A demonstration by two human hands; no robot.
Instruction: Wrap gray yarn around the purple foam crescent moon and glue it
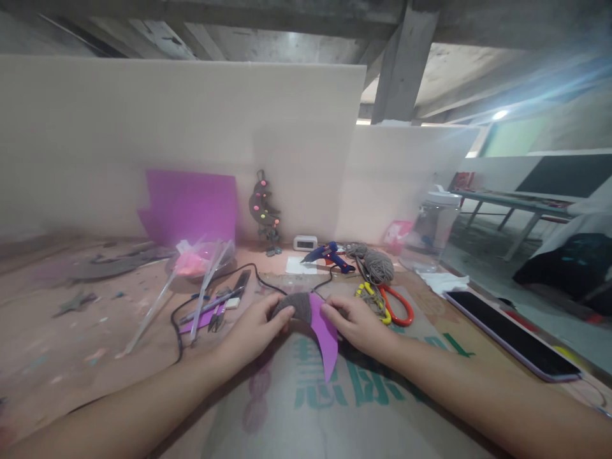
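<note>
Between my hands is a purple crescent cutout point(325, 335), its upper left part wrapped in grey yarn point(300, 306) and its bare purple tip hanging down. My left hand point(265, 322) is closed on the wrapped end, thumb on top. With fingers pinched, my right hand point(351, 322) grips the crescent's right edge near where the wrapping stops. Just beyond my right hand lie scissors with red-orange handles point(399, 306), a yellow-handled tool point(370, 299) and a ball of grey yarn point(378, 264). A blue glue gun point(329, 254) rests behind the crescent.
Cardboard point(268, 395) covers the table under my hands. A phone point(514, 335) and a clear jug point(433, 223) are at right. At left are glue sticks point(153, 312), pens point(210, 306) and a purple sheet point(191, 204). A decorated grey crescent point(261, 207) hangs at the back.
</note>
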